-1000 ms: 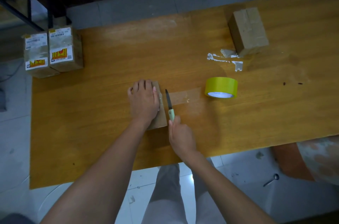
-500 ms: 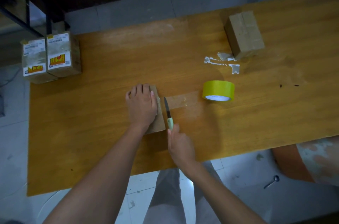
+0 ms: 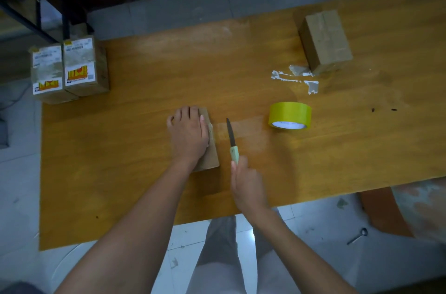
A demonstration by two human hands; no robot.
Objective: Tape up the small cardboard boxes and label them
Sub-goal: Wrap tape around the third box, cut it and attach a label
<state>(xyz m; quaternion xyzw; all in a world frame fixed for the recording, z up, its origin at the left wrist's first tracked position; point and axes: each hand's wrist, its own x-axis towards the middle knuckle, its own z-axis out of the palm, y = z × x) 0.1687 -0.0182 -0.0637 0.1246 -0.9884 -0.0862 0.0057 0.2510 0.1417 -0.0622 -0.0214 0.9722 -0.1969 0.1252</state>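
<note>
Spanning pale floor tiles (image 3: 149,11), the wooden worktop (image 3: 144,91) carries two labelled boxes (image 3: 70,68) at its far left corner and a plain box (image 3: 325,40) far right. Centre, the left grip (image 3: 189,133) presses flat on a small box (image 3: 210,149); the right grip (image 3: 248,185) clasps a knife (image 3: 232,140) over a tape strip (image 3: 241,127) running to the yellow roll (image 3: 289,115). Bare wood lies near left.
</note>
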